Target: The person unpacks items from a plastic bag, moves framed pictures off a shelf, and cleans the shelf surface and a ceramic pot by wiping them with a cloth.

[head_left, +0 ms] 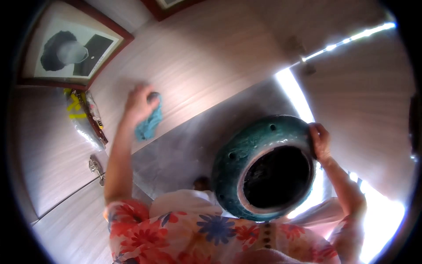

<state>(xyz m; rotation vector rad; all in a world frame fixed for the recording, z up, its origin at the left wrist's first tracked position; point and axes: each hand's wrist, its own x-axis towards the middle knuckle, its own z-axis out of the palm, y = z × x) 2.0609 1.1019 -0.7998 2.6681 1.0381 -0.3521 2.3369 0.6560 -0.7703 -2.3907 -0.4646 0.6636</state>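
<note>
My left hand is closed on a crumpled teal cloth and looks a little blurred. The hand is over the pale wood-grain surface, beside a framed picture. My right hand grips the outer edge of a large round green glazed ceramic pot, with its fingertips partly hidden behind the edge. The pot is tilted so that its wide dark opening faces me. Small round holes show in its shoulder, and an unglazed pale ring borders the opening. It is close in front of my body.
A red-framed picture stands at upper left, with a second frame at the top edge. Below the first lie plastic-wrapped items with yellow tape. A metal latch sits at left. Bright light enters through gaps at right.
</note>
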